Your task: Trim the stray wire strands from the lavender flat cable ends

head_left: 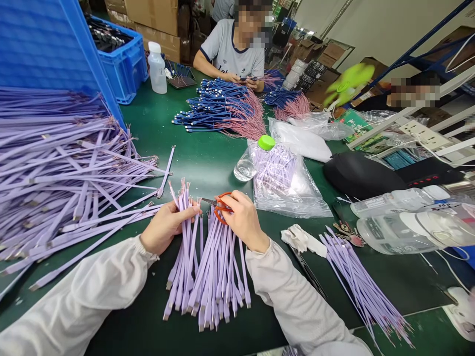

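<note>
My left hand (165, 226) is closed around a bunch of flat purple cables (184, 217), their stripped ends pointing up. My right hand (241, 217) grips small orange-handled scissors (221, 204), with the blades pointing left at the bunch's top. A fan of more purple cables (217, 277) lies on the green table (208, 163) between my forearms, connectors toward me.
A big heap of purple cables (55, 173) lies at left beside a blue crate (118, 62). A plastic bag (285, 185), bottles (252, 158), another purple bundle (365, 289) and a black pouch (356, 173) sit at right. A person (235, 47) across the table handles blue cables (218, 104).
</note>
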Action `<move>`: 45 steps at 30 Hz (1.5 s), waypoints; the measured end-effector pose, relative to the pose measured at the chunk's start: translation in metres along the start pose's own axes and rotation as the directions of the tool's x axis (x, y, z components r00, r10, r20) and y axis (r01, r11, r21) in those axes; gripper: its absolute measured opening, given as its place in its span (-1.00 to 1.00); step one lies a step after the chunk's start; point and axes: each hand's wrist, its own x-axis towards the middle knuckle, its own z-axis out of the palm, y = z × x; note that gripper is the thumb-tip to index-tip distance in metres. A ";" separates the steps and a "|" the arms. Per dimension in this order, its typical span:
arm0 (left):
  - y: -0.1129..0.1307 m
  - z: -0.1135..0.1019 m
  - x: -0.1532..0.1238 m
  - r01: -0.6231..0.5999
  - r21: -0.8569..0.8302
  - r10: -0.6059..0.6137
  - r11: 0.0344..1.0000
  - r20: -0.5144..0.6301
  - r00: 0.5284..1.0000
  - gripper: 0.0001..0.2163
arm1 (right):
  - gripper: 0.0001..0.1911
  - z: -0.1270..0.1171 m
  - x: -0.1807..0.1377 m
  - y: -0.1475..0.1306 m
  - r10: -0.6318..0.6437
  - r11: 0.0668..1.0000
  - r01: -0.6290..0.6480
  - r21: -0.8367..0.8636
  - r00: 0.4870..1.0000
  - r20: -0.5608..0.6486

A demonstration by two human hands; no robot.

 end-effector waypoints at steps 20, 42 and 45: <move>0.000 -0.001 0.001 0.001 -0.012 -0.001 1.000 0.020 1.000 -0.61 | -0.80 0.003 0.000 0.001 -0.010 1.000 0.010 0.029 1.000 -0.024; -0.001 -0.001 0.000 0.003 0.013 -0.003 1.000 0.024 1.000 -0.69 | -0.75 0.001 0.001 -0.001 -0.002 1.000 0.002 0.012 1.000 -0.015; 0.000 -0.001 0.000 0.012 0.013 -0.013 1.000 0.016 1.000 -0.69 | -0.76 0.001 0.001 -0.001 -0.010 0.999 0.010 0.036 1.000 -0.009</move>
